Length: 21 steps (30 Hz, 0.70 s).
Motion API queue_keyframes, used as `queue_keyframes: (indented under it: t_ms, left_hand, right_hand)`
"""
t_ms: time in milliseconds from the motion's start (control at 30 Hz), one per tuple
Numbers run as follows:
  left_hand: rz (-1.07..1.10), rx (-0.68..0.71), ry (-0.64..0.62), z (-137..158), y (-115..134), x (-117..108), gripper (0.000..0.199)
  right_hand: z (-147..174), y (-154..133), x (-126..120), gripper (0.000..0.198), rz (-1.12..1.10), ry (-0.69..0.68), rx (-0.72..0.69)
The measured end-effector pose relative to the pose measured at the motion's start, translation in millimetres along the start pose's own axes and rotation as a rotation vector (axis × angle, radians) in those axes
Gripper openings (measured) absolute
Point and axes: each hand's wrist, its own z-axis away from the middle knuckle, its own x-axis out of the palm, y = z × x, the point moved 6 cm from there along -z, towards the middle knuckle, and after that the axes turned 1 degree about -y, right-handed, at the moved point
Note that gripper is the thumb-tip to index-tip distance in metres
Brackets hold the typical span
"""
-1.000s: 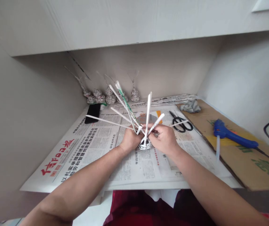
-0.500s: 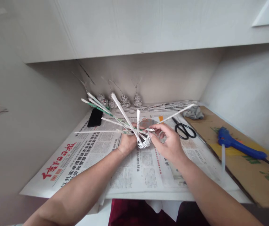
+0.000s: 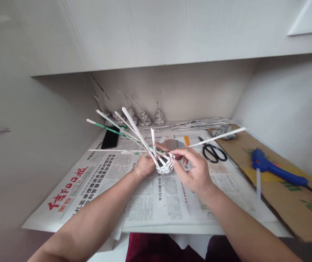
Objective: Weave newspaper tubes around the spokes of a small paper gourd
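A small woven newspaper basket (image 3: 164,168) is held between my hands above the newspaper sheets, with several rolled paper sticks (image 3: 137,130) fanning out from it. My left hand (image 3: 147,164) grips its left and far side; the fingertips are partly hidden behind the weave. At the near right rim, my right hand (image 3: 192,167) pinches a paper stick between thumb and forefinger. One long paper stick (image 3: 218,137) reaches out to the right past my right hand.
Several woven paper bulbs (image 3: 145,119) stand along the back wall beside a bundle of paper rods (image 3: 183,124). A black phone (image 3: 110,138) lies left, black scissors (image 3: 214,152) right. On cardboard (image 3: 289,214) rests a blue glue gun (image 3: 278,171). A cabinet (image 3: 156,36) overhangs the table.
The basket has turned and shifted slightly left, and its sticks have swung with it. The long stick on the right now reaches farther right. Both hands still hold the work.
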Motion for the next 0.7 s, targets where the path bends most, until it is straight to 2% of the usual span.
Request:
queue_keyframes:
  t_ms: [267, 467, 600, 633, 700]
  left_hand:
    - [-0.008, -0.145, -0.171, -2.2, -3.2, 4.2, 0.033]
    - [-0.068, -0.222, -0.147, -4.9, -5.4, -4.2, 0.030]
    - [-0.054, -0.210, -0.051, -8.7, -2.2, -14.6, 0.026]
    - [-0.042, -0.218, -0.039, -9.3, -2.7, -16.0, 0.025]
    - [-0.025, -0.227, -0.018, -10.3, -3.7, -17.9, 0.025]
  right_hand:
    - [3.5, -2.1, -0.8, 0.015, 0.034, 0.033, -0.068]
    - [5.0, 6.2, -4.6, 0.010, -0.089, 0.103, 0.022]
    - [9.2, 13.3, -26.5, 0.015, -0.126, 0.173, 0.172]
    - [11.8, 15.7, -36.5, 0.016, -0.070, 0.160, 0.192]
    - [18.5, 23.4, -67.9, 0.016, 0.193, 0.155, 0.199]
